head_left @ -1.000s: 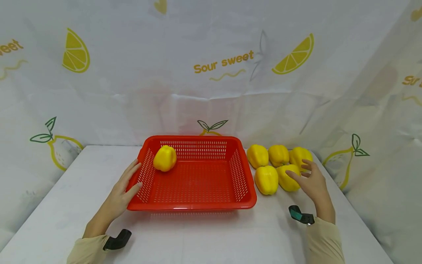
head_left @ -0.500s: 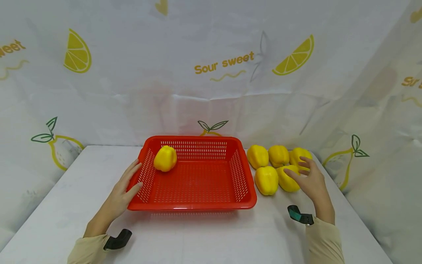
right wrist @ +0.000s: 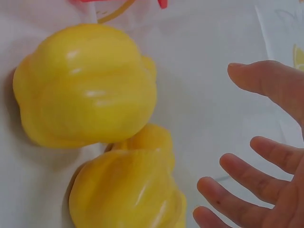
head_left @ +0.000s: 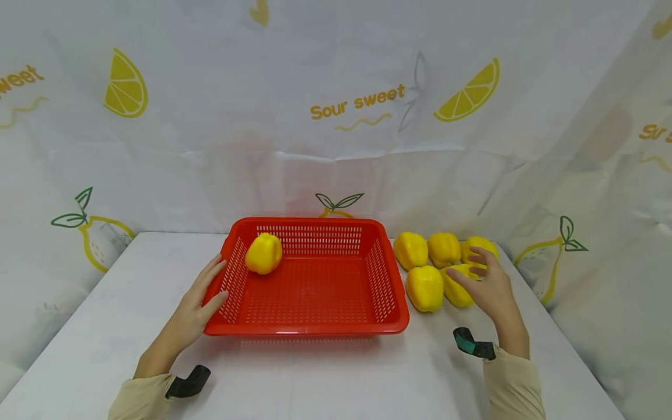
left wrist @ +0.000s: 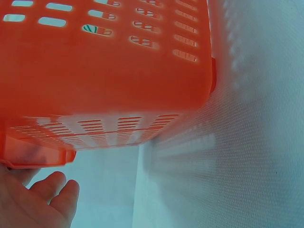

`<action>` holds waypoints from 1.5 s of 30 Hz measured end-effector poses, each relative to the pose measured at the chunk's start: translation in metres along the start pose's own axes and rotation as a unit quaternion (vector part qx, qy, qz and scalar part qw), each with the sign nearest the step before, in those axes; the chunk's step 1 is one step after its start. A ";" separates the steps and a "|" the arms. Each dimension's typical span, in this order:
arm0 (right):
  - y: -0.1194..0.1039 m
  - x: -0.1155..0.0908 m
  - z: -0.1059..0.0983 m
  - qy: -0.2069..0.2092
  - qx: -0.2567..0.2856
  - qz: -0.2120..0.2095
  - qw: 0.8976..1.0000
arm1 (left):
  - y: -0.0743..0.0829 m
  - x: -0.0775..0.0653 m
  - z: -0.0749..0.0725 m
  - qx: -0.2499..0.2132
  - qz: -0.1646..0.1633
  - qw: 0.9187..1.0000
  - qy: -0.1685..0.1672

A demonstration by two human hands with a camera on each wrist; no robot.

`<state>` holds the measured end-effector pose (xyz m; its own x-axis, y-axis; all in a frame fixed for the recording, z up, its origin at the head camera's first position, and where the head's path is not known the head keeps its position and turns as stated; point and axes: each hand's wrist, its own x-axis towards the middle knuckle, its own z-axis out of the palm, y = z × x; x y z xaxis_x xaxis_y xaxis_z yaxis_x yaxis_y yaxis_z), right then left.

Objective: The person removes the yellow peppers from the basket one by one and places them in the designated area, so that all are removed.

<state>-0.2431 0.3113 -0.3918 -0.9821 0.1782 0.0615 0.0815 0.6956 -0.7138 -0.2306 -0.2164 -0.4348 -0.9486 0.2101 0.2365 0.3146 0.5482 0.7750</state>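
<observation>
A red slotted plastic basket (head_left: 307,291) stands in the middle of the table, with one yellow bell pepper (head_left: 263,254) in its back left corner. At the basket's left rim is my left hand (head_left: 190,312), fingers spread along the outside and thumb over the front left corner. The left wrist view has its fingertips (left wrist: 66,197) beside the rim. My right hand (head_left: 493,289) hovers with parted fingers over the front right yellow bell pepper (head_left: 458,294), partly covering it. In the right wrist view nothing lies between thumb and fingers, and two peppers (right wrist: 85,88) sit beside them.
Several more yellow bell peppers (head_left: 425,289) lie grouped right of the basket, in two rows. A white cloth (head_left: 336,140) with lemon prints hangs behind the white table (head_left: 315,379). Each wrist wears a black strap device (head_left: 188,382).
My right hand has shifted slightly left over the peppers, its fingers still parted. The left hand stays at the basket rim, and the basket and peppers have not moved.
</observation>
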 end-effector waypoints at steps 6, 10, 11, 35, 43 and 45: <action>-0.010 -0.003 0.002 0.004 -0.002 -0.019 1.000 | 0.001 -0.001 0.000 0.002 -0.001 1.000 0.001; -0.017 -0.006 0.004 0.006 -0.001 -0.031 1.000 | 0.000 -0.001 0.000 0.003 0.006 1.000 0.006; -0.018 -0.006 0.004 0.008 -0.002 -0.035 0.999 | 0.000 -0.001 0.001 0.003 0.009 1.000 0.007; -0.068 -0.010 0.019 -0.007 0.030 -0.132 0.991 | -0.001 -0.001 0.000 -0.001 0.007 1.000 0.004; -0.090 -0.004 0.028 -0.018 0.035 -0.147 0.988 | 0.000 -0.001 0.000 0.000 0.010 1.000 0.005; -0.094 -0.002 0.031 -0.022 0.034 -0.150 0.988 | 0.000 -0.001 0.000 -0.001 0.011 1.000 0.005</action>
<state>-0.2543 0.2241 -0.3458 -0.9667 -0.0602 0.2486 -0.2248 0.6637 -0.7134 -0.2297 -0.2163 -0.4351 -0.9416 0.2146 0.2597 0.3359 0.5416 0.7706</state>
